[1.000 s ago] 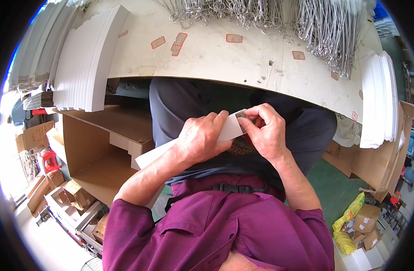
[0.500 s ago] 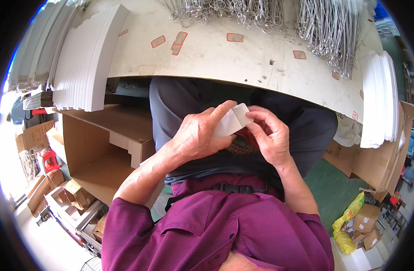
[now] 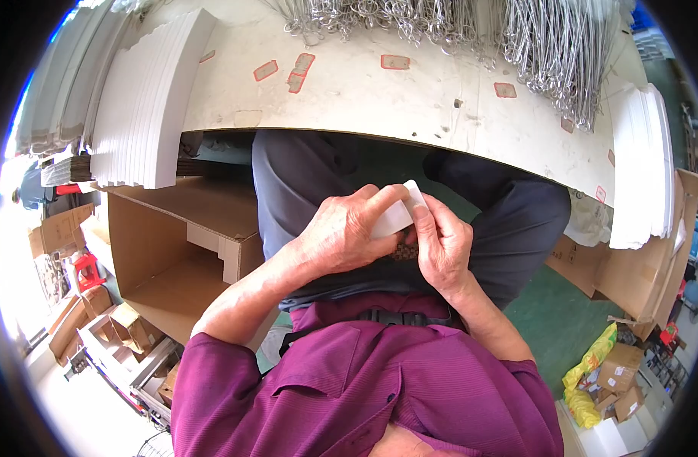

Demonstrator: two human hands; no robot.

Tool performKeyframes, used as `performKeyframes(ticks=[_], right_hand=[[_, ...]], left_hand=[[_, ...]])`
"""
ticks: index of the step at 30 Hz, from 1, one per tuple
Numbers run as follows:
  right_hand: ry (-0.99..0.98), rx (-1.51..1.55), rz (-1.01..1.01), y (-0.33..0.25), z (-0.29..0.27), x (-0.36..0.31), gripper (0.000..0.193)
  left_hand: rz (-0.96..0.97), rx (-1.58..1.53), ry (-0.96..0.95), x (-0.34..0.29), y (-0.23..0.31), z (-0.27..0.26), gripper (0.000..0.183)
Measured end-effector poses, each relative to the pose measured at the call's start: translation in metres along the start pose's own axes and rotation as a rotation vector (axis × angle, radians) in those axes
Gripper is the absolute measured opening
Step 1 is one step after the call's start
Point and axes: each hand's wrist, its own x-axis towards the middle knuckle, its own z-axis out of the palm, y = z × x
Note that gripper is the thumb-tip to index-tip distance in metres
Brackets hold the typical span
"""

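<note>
Over my lap I hold a narrow white cardboard box (image 3: 393,220), its end toward the table. My left hand (image 3: 347,228) wraps round its body from the left, fingers over the top side and thumb underneath. On the right, my right hand (image 3: 445,244) pinches the box's end flap, thumb pressed against it and fingers behind. The flap's upper corner sticks up between the two hands. Most of the box's length is covered by my left hand, and I cannot see inside it.
Flat white cartons (image 3: 147,103) are stacked on the table's left, more white cartons (image 3: 644,167) on its right. Bundles of looped metal wire rods (image 3: 554,57) lie along the far side of the table (image 3: 326,99). An open cardboard box (image 3: 166,251) stands beside my left leg.
My right hand has moved slightly left and down, its thumb now pressing on the end flap. The end flap looks narrower and more folded in. My left hand keeps its hold.
</note>
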Motion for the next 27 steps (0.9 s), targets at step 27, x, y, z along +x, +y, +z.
performKeyframes(ticks=[27], right_hand=[[0.065,0.357,0.097,-0.001,0.008,0.006,0.018]], left_hand=[[0.035,0.006,0.160,-0.007,-0.004,0.018,0.060]])
